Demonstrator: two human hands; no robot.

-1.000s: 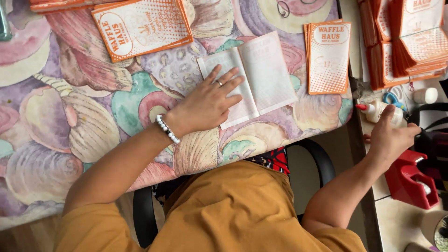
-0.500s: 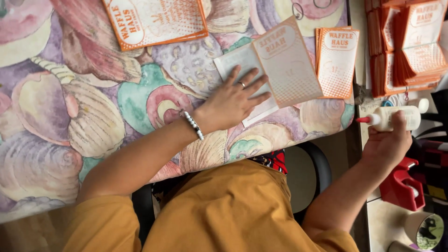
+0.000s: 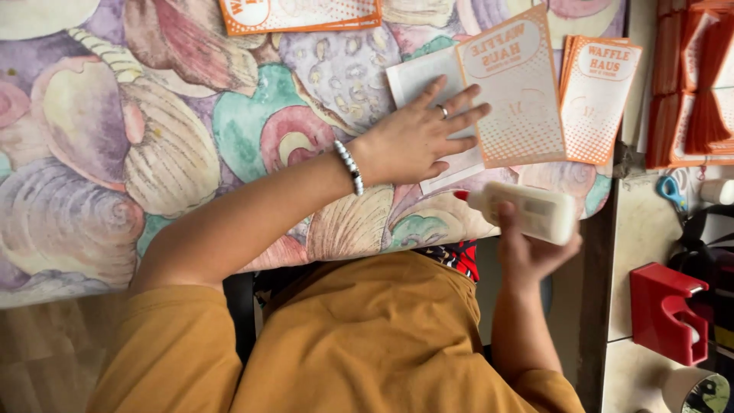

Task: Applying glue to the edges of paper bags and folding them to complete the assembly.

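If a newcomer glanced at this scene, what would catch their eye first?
Probably the shell-patterned tablecloth filling the left and centre. Next, the left hand pressing flat on a white sheet beside orange cards, and the right hand holding a glue bottle at the table's near edge.

Glue bottle (image 3: 531, 210): blurred; lower side covered by right hand (image 3: 527, 252).
White sheet (image 3: 428, 84): partly hidden under left hand (image 3: 417, 138).
Top booklet (image 3: 306, 14): cut by upper edge.
Cup (image 3: 699, 391): cut at corner.
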